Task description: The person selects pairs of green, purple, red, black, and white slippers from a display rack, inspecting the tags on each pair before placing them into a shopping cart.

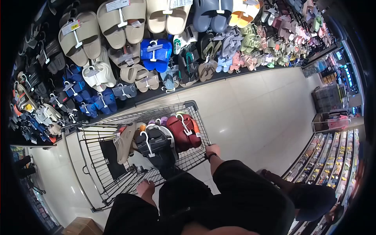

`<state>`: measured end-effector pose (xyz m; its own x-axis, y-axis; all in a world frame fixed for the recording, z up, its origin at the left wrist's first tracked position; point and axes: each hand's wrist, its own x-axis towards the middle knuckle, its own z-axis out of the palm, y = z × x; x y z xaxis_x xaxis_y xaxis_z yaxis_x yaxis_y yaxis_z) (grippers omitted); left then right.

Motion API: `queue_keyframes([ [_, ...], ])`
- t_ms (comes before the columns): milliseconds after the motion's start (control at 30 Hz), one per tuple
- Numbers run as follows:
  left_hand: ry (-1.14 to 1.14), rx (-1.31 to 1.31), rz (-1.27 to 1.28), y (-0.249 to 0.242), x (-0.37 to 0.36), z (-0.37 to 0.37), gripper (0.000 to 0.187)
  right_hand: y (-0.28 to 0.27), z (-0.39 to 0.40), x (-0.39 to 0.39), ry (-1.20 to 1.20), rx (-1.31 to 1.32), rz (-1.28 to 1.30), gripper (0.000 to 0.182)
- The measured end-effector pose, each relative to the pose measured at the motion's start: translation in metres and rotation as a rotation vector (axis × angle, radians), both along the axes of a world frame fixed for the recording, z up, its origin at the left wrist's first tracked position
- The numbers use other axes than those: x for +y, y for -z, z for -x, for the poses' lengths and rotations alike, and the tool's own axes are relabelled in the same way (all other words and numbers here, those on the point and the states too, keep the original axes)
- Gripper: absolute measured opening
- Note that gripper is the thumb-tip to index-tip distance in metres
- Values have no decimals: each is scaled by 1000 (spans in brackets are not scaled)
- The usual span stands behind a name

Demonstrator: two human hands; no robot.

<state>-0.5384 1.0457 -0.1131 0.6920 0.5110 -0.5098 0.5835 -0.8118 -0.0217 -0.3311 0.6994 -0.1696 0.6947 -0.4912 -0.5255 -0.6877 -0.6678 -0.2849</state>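
A wire shopping cart (102, 172) stands at an angle in front of me. My right hand (212, 149) is closed around its near right corner, with a dark band on the wrist. My left hand (145, 188) is curled over the near rim, farther left. Inside the basket, dark red clogs (182, 131) with a white hanger sit at the right end. Beside them lie black slippers (152, 141) on a white hanger, and a dark item below them is partly hidden. A beige sandal (124, 144) leans toward the left. Smaller colourful pieces behind are partly covered.
A wall rack of hanging slides and sandals (156, 55) runs along the far side. Another person in dark clothes (313, 199) is close on my right, before shelves of small packages (333, 156). A cardboard box (83, 226) lies at the lower left. Pale tiled floor (250, 113) stretches right.
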Motion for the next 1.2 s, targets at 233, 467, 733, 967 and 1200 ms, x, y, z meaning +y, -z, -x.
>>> queue_keyframes([
  [233,-55,79,-5,-8,-45,-8,42,3,-5,-46,-16,-46,20,33],
  [467,-57,39,21,-12,-83,-19,39,-7,-17,-80,18,-68,-6,32],
  [733,-34,56,9,-10,-104,-27,39,0,-25,-99,0,-86,41,32],
  [967,-85,16,49,-18,-119,-30,38,3,-31,-113,-17,-99,19,33],
  [1200,-122,27,59,-20,-142,-37,38,0,-42,-132,-4,-78,5,33],
])
